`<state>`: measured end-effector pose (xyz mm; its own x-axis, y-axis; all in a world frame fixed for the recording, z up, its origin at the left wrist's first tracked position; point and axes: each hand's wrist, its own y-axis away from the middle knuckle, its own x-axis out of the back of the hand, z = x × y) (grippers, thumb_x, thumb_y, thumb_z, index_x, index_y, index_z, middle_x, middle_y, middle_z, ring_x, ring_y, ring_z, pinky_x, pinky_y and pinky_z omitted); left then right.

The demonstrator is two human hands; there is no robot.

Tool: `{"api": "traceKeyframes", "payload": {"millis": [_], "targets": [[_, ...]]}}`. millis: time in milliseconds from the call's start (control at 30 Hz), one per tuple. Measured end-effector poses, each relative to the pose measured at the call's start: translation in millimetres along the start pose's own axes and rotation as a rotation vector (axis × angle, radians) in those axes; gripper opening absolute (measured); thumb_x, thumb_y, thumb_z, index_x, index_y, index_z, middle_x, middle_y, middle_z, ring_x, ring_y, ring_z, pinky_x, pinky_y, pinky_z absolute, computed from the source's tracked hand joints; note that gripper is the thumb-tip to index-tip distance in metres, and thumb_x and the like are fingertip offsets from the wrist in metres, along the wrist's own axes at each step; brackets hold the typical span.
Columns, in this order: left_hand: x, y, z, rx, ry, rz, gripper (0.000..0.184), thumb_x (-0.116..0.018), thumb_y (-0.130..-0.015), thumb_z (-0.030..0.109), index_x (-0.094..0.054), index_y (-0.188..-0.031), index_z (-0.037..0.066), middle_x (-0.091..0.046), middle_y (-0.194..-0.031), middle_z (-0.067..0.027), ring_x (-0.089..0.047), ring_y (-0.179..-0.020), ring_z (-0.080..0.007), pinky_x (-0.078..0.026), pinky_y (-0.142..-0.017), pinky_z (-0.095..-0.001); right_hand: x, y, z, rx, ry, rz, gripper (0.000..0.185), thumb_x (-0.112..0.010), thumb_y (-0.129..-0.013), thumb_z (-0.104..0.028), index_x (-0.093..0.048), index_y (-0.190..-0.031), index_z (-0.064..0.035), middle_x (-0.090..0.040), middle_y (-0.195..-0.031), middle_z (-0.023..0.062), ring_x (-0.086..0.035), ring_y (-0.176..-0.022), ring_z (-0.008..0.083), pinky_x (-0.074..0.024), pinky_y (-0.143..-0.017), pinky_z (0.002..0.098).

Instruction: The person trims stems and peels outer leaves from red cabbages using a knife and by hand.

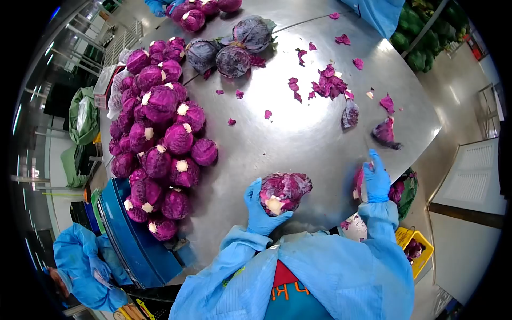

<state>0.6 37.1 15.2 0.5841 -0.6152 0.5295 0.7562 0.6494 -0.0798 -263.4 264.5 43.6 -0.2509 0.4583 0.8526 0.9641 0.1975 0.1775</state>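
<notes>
My gloved left hand (pixel 261 216) is wrapped round the lower left side of a red cabbage (pixel 286 188), whose pale cut stem faces me. The cabbage is at the table's near edge. To the right, my gloved right hand (pixel 377 180) is closed on a blurred purple and whitish piece that looks like a cabbage leaf (pixel 359 184), with the index finger pointing away from me. Part of that piece is hidden behind the hand. A dark curled outer leaf (pixel 386 133) lies just beyond this hand.
Trimmed red cabbages (pixel 160 128) are heaped along the left of the metal table (pixel 240 138). Darker untrimmed cabbages (pixel 233 60) sit at the back; leaf scraps (pixel 329 84) are scattered right of them. A yellow crate (pixel 421 256) stands low right. Co-workers' blue sleeves (pixel 380 15) show around.
</notes>
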Motion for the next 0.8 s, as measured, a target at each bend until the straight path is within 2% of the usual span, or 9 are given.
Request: {"api": "traceKeyframes", "payload": {"millis": [133, 267, 400, 467, 533, 600, 667, 700, 800], "targets": [[-4, -18, 23, -0.061, -0.054, -0.052, 0.117, -0.09, -0.054, 0.041, -0.023, -0.144, 0.009, -0.03, -0.134, -0.0208, -0.031, -0.127, -0.0372, -0.031, -0.107, -0.046, -21, 33, -60, 0.652, -0.399, -0.597, 0.064, -0.064, -0.081, -0.008, -0.045, -0.14, -0.0204, -0.057, -0.119, 0.0114, -0.058, -0.1, 0.0231, -0.0482, -0.087, 0.0325], [-1, -31, 16, -0.096, -0.111, -0.067, 0.118, -0.089, -0.053, 0.045, -0.023, -0.144, 0.007, -0.024, -0.138, -0.025, -0.03, -0.129, -0.0414, -0.032, -0.106, -0.0487, -60, 30, -79, 0.767, -0.362, -0.666, 0.069, -0.063, -0.076, -0.001, -0.046, -0.141, -0.0178, -0.057, -0.116, 0.0122, -0.059, -0.099, 0.025, -0.0484, -0.086, 0.0309], [-4, -34, -4, -0.075, 0.064, -0.084, 0.119, -0.089, -0.054, 0.047, -0.023, -0.142, 0.002, -0.029, -0.14, -0.0229, -0.032, -0.132, -0.0371, -0.029, -0.109, -0.0453, -83, 20, -62, 0.666, -0.422, -0.547, 0.047, -0.059, -0.077, 0.004, -0.061, -0.123, -0.0084, -0.064, -0.091, 0.0078, -0.061, -0.083, 0.0166, -0.0488, -0.078, 0.029], [1, -36, -2, -0.068, 0.125, -0.134, 0.119, -0.089, -0.053, 0.047, -0.024, -0.142, 0.002, -0.031, -0.138, -0.0223, -0.034, -0.13, -0.0359, -0.029, -0.109, -0.0443, -105, 2, -41, 0.471, -0.753, -0.308, 0.037, -0.057, -0.081, 0.003, -0.064, -0.117, -0.0064, -0.064, -0.085, 0.0058, -0.057, -0.076, 0.0128, -0.047, -0.071, 0.0268], [6, -35, -1, -0.028, 0.122, -0.141, 0.116, -0.088, -0.053, 0.05, -0.028, -0.139, 0.001, -0.035, -0.135, -0.0225, -0.037, -0.128, -0.0362, -0.03, -0.109, -0.044, -52, -17, -53, 0.041, -1.031, -0.103, 0.032, -0.058, -0.086, -0.007, -0.064, -0.117, -0.0112, -0.061, -0.084, 0.0102, -0.059, -0.075, 0.0169, -0.0484, -0.07, 0.0295], [24, -45, 15, 0.118, -0.039, -0.256, 0.111, -0.087, -0.053, 0.052, -0.034, -0.136, -0.001, -0.038, -0.132, -0.023, -0.039, -0.125, -0.0371, -0.031, -0.109, -0.044, -29, -36, -26, 0.119, -0.404, 0.237, 0.037, -0.06, -0.088, -0.01, -0.059, -0.125, -0.0116, -0.059, -0.082, 0.0086, -0.057, -0.076, 0.0141, -0.0475, -0.068, 0.0283], [48, -75, 48, 0.365, -0.344, -0.476, 0.106, -0.086, -0.053, 0.055, -0.042, -0.131, -0.002, -0.041, -0.13, -0.0241, -0.04, -0.124, -0.0385, -0.032, -0.108, -0.0443, -29, -41, 14, 0.227, -0.182, 0.25, 0.041, -0.061, -0.09, -0.014, -0.056, -0.13, -0.0126, -0.058, -0.08, 0.0069, -0.056, -0.074, 0.0122, -0.0473, -0.066, 0.0276], [38, -67, 29, 0.009, -0.438, -0.235, 0.1, -0.084, -0.056, 0.056, -0.047, -0.13, -0.001, -0.041, -0.131, -0.0272, -0.04, -0.125, -0.0414, -0.033, -0.108, -0.0439, -29, -39, 27, 0.283, -0.068, 0.255, 0.043, -0.061, -0.09, -0.015, -0.054, -0.132, -0.0131, -0.058, -0.08, 0.006, -0.056, -0.073, 0.0112, -0.0472, -0.065, 0.0272], [10, -75, 6, -0.455, -0.364, -0.356, 0.102, -0.083, -0.057, 0.053, -0.043, -0.136, 0.002, -0.037, -0.136, -0.0288, -0.038, -0.127, -0.0437, -0.033, -0.108, -0.0453, -22, 17, -14, 0.007, -0.639, -0.286, 0.044, -0.06, -0.093, -0.022, -0.052, -0.135, -0.014, -0.062, -0.081, 0.0091, -0.06, -0.068, 0.0149, -0.0491, -0.064, 0.0293]]}}
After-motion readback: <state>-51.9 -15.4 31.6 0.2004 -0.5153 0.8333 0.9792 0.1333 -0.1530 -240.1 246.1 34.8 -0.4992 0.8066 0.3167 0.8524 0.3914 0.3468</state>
